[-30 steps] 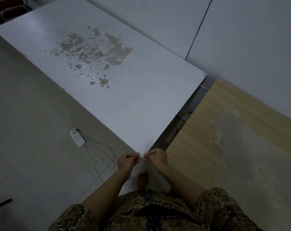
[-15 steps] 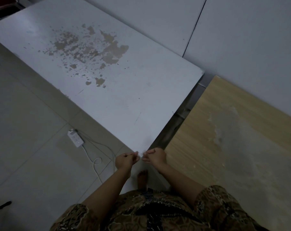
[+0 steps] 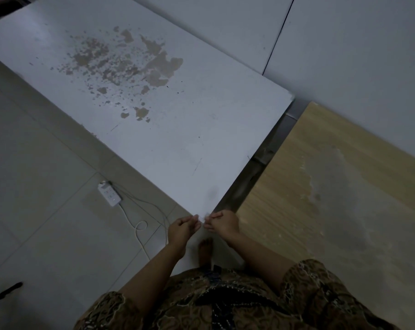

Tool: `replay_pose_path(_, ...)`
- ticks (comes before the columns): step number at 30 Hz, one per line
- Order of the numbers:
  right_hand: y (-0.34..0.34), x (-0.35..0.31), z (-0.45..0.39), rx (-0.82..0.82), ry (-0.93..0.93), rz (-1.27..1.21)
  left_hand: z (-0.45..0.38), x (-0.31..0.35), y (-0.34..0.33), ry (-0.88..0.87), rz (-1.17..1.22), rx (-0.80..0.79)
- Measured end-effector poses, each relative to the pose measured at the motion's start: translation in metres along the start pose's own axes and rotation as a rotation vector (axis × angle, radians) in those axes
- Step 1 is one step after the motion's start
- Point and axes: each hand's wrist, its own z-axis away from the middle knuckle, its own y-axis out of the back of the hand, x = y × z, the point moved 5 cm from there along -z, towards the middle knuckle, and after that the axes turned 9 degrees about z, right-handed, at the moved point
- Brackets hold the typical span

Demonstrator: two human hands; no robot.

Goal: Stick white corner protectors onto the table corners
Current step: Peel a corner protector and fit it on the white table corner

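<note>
A white table with a patch of peeled, brown-stained surface stretches away from me. Its near corner points at me, and a small white corner protector sits right on that tip. My left hand presses its fingertips against the left side of the corner. My right hand pinches the right side. Both hands have curled fingers that meet at the protector. The piece is mostly hidden by the fingers and hard to tell from the white top.
A wooden table stands at the right, with a narrow dark gap between it and the white one. A white power strip and its looped cable lie on the tiled floor to the left. My bare foot is below the corner.
The hands stay pinched on the near corner. Only the view has shifted slightly; nothing else moved.
</note>
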Motion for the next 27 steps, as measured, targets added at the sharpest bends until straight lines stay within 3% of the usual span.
replay_pose_path(7, -0.001, 0.002, 0.003, 0.008, -0.037, -0.034, 0.002, -0.002, 0.002, -0.044, -0.048, -0.009)
replay_pose_path(20, 0.001, 0.002, 0.001, 0.062, -0.004, 0.003, -0.012, -0.005, -0.002, -0.047, -0.127, 0.243)
replay_pose_path(24, 0.002, 0.000, -0.001, 0.058, -0.008, 0.016, -0.016, -0.005, -0.002, -0.108, -0.207, 0.229)
replay_pose_path(27, 0.001, 0.003, -0.002, 0.046, -0.030, -0.003, -0.014, -0.002, 0.000, -0.107, -0.197, 0.108)
